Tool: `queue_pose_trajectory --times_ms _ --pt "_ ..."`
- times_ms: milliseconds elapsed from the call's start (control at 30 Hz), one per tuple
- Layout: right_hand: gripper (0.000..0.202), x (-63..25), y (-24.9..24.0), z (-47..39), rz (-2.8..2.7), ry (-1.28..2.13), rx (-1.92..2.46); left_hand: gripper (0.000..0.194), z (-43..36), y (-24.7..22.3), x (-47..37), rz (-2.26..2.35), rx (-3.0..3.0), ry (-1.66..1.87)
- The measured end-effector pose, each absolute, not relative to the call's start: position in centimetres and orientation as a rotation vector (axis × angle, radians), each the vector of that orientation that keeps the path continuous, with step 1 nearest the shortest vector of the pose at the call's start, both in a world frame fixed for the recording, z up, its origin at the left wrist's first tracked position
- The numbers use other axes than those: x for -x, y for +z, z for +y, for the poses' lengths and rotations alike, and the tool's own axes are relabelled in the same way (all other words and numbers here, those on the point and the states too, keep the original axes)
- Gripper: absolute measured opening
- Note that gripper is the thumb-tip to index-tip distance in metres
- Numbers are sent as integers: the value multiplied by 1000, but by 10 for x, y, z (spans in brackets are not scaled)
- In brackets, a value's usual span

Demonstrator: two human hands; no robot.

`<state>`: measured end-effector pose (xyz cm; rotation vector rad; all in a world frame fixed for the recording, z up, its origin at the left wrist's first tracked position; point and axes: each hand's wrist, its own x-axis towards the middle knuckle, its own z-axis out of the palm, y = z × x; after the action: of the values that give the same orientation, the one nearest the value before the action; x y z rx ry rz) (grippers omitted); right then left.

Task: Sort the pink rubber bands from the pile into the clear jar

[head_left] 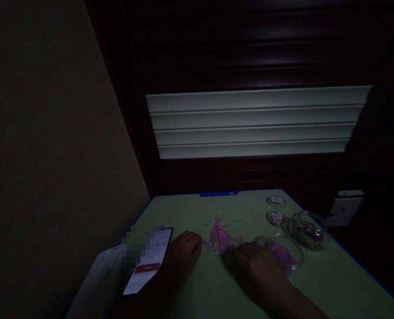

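A loose heap of small pink bands (219, 239) lies on the green tabletop (210, 283) between my hands. At the heap's left side is my left hand (184, 250), its fingers curled; whatever they hold, if anything, is too dark to make out. My right hand (254, 261) reaches the heap's right edge with fingers bent down and tips hidden. Just right of that hand stands a clear round container (296, 261) with pink bands inside. Behind it, another clear container (308, 232) holds multicoloured bands.
A lit phone (150, 261) lies left of my left hand. Clear round lids (276, 202) sit at the back right, one with a small pink item (277, 218). A wall rises on the left, and a white box (345, 210) stands beyond the table's right edge.
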<state>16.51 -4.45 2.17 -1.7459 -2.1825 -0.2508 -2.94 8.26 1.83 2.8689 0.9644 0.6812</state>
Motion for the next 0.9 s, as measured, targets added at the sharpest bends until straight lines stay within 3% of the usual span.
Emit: queue_pose_trajectory --times_ms 467,900 --pt "16 -164 20 -47 -2142 -221 1702 13 52 15 19 837 -2489 792" --pt "9 -157 17 -49 -2112 -349 1374 15 34 14 16 505 -2598 838"
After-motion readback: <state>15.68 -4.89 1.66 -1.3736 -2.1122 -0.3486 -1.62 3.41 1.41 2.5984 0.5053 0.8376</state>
